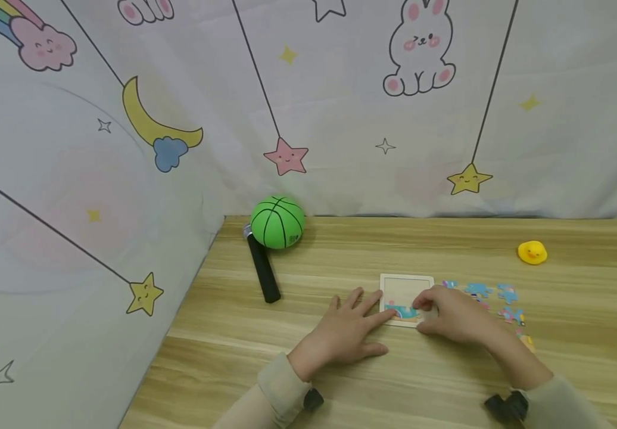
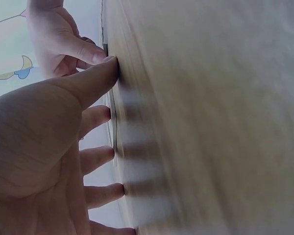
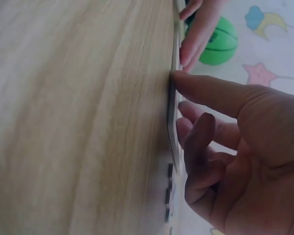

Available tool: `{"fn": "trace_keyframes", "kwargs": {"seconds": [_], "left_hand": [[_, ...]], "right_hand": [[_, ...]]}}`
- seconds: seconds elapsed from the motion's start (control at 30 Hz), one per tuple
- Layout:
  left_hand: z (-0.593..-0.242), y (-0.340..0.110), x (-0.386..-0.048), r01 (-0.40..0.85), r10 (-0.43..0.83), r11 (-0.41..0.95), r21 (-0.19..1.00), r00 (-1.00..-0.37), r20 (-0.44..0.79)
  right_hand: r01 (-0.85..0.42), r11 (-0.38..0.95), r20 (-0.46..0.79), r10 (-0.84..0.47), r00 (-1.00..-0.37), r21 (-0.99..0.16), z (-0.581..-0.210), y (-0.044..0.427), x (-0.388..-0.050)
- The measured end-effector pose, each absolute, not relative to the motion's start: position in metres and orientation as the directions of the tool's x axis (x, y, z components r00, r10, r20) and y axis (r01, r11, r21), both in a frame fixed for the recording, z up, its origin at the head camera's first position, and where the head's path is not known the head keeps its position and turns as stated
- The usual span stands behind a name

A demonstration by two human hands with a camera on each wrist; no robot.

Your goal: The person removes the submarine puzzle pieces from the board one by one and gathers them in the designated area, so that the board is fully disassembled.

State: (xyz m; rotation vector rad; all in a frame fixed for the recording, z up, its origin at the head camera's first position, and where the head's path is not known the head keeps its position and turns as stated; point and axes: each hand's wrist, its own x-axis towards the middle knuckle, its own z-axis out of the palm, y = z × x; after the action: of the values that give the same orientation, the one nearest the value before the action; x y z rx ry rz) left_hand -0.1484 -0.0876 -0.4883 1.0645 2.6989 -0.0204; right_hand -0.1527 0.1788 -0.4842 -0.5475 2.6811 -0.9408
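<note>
A small square puzzle tray [image 1: 407, 286] with a pale rim lies flat on the wooden table. Teal and pink puzzle pieces [image 1: 406, 312] fill part of its near side. My left hand [image 1: 343, 335] lies spread at the tray's left, fingertips on its rim and one finger on the pieces. At the near right corner my right hand [image 1: 461, 316] has its fingers curled over the tray. In the right wrist view its thumb [image 3: 206, 88] touches the tray's edge; whether a piece sits between thumb and fingers is hidden.
Several loose puzzle pieces [image 1: 508, 292] lie right of the tray, partly behind the right hand. A yellow rubber duck [image 1: 532, 252] sits farther right. Back left are a green ball [image 1: 278, 223] and a black-handled microphone [image 1: 262, 268]. A printed cloth [image 1: 351, 119] hangs behind the table.
</note>
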Motion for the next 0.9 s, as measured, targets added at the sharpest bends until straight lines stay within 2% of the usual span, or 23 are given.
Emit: {"fn": "trace_keyframes", "kwargs": {"seconds": [0.9], "left_hand": [[-0.4858, -0.0868, -0.1478, 0.675, 0.663, 0.737, 0.047, -0.707, -0.244]], "right_hand": [[-0.295, 0.683, -0.077, -0.458, -0.885, -0.669, -0.4807, 0.1813, -0.1519]]}}
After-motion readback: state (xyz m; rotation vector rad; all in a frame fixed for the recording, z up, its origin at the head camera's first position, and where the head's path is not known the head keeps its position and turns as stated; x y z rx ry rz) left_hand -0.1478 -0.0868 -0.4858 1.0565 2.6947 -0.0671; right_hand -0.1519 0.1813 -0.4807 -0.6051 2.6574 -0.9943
